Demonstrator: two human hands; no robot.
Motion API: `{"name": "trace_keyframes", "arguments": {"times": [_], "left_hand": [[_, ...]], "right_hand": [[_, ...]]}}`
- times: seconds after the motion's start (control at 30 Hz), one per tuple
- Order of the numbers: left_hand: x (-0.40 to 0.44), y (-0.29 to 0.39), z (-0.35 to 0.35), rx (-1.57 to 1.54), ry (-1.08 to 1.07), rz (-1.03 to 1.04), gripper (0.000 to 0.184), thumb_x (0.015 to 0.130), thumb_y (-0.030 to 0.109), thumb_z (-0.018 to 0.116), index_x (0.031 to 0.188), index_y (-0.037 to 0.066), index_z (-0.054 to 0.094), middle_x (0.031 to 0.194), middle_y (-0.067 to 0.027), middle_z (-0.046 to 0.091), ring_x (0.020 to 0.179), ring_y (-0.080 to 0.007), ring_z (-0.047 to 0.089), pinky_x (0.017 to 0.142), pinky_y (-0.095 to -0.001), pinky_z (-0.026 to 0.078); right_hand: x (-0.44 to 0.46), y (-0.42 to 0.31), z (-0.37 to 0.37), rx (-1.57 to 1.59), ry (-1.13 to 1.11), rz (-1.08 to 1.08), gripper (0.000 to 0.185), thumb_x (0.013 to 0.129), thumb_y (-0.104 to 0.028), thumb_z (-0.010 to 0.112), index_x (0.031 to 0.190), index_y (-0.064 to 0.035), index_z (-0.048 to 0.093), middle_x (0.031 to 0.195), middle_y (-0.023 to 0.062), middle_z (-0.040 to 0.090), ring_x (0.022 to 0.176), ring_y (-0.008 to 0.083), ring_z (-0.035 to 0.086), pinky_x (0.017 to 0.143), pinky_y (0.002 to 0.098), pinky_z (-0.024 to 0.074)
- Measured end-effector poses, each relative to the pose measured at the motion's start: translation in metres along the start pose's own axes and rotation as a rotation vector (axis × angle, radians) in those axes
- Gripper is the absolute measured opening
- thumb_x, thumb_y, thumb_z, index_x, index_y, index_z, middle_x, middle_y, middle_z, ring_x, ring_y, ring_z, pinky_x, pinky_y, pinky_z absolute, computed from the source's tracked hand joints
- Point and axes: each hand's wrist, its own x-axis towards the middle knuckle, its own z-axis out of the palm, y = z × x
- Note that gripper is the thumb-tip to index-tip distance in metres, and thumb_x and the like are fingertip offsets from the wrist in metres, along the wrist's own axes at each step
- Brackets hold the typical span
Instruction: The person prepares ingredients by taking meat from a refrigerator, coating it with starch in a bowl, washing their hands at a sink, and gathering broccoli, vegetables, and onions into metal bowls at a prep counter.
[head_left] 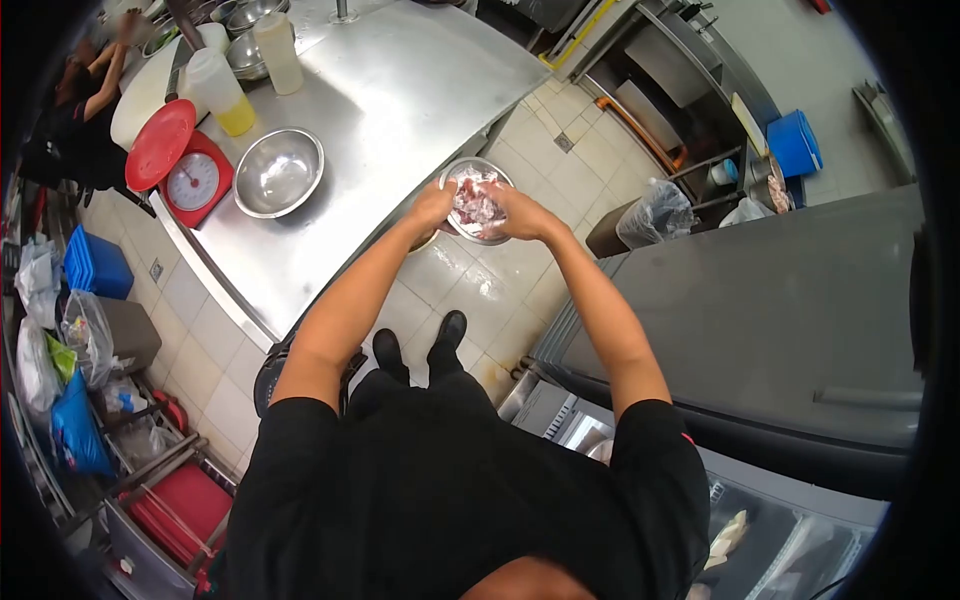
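A round metal bowl (506, 176) with pieces of red meat (474, 205) dusted in white powder is out in front of me, just past the table's edge. My left hand (432, 207) is closed on the bowl's left rim. On the other side, my right hand (521, 213) grips the right rim, its fingers reaching over onto the meat. Some fingertips are hard to make out against the white-coated pieces. Part of another curved rim shows below my left hand; what it belongs to is hidden.
On the steel table (400, 75) stand an empty metal bowl (280, 173), a red scale (193, 180) and two squeeze bottles, one with yellow liquid (237, 118). A person (75, 125) is at far left. A grey appliance surface (760, 330) lies at right, bins (125, 335) at left.
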Motion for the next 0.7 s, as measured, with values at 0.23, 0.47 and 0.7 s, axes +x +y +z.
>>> {"name": "trace_keyframes", "arguments": {"times": [0.23,0.47,0.7], "left_hand": [[0.019,-0.036,0.013,-0.144,-0.109,-0.047,0.041,0.093,0.03,0.037,0.116,-0.003,0.045,0.099,-0.0174,0.057,0.08,-0.0268,0.063,0.059,-0.0414,0.057],[0.038,-0.053,0.009,-0.132,0.012,0.01,0.044,0.093,0.033,0.037,0.12,-0.002,0.042,0.1,-0.0183,0.057,0.081,-0.0269,0.063,0.055,-0.0431,0.057],[0.018,-0.027,0.004,0.328,-0.018,0.16,0.035,0.092,0.03,0.038,0.09,0.0,0.058,0.069,-0.0103,0.061,0.063,-0.0204,0.061,0.053,-0.0331,0.05]], "right_hand": [[0.012,0.002,0.029,-0.173,0.021,0.209,0.052,0.067,-0.009,0.068,0.115,-0.0157,0.051,0.114,0.0226,0.051,0.098,0.0377,0.055,0.083,0.0424,0.0459],[0.01,-0.003,0.031,0.096,0.197,0.29,0.05,0.065,-0.004,0.066,0.114,-0.0088,0.055,0.113,0.0228,0.052,0.107,0.0361,0.05,0.088,0.0376,0.043],[0.007,0.0,0.023,0.16,0.221,0.376,0.041,0.076,-0.028,0.067,0.105,-0.0017,0.054,0.1,0.0205,0.058,0.095,0.0329,0.056,0.082,0.0391,0.0442]]}}
